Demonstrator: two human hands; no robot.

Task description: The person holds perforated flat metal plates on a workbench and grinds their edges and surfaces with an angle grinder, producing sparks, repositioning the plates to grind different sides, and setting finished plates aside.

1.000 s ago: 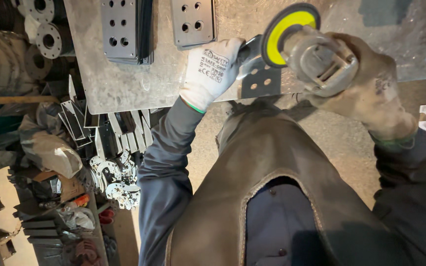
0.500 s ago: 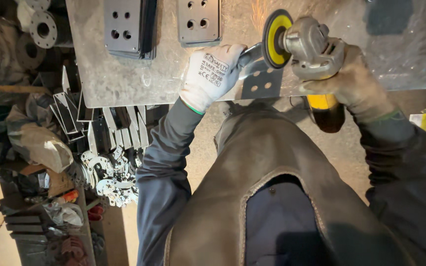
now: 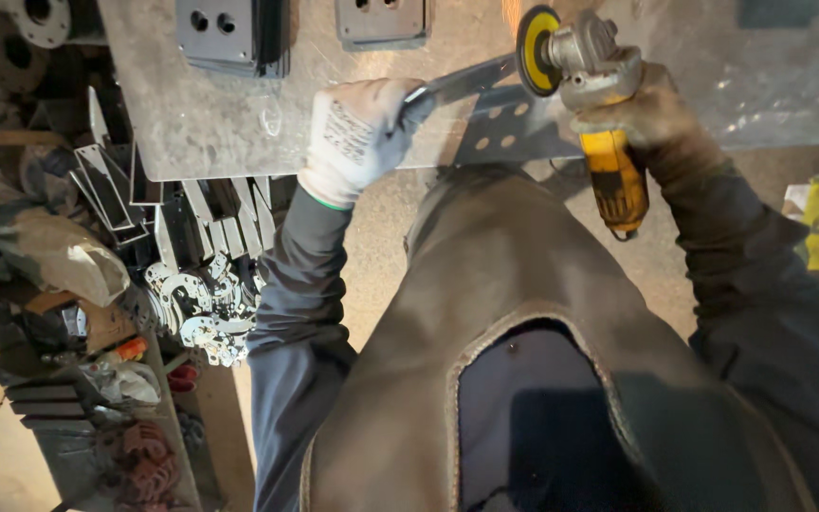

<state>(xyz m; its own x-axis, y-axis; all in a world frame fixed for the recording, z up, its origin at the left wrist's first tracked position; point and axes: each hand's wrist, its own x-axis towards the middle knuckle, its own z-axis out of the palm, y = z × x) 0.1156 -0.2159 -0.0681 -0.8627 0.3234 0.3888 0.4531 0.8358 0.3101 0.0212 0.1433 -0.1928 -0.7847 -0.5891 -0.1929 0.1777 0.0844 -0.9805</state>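
Steel workbench (image 3: 239, 123), left hand (image 3: 357, 137) gripping bracket (image 3: 500, 118)

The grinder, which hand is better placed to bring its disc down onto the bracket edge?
Right. The right hand already grips the grinder, its disc just above the bracket. The left hand is busy holding the bracket against the table.

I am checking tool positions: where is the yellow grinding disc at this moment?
In the head view, the yellow grinding disc is at upper centre-right, on the angle grinder held by the right hand, against the metal bracket.
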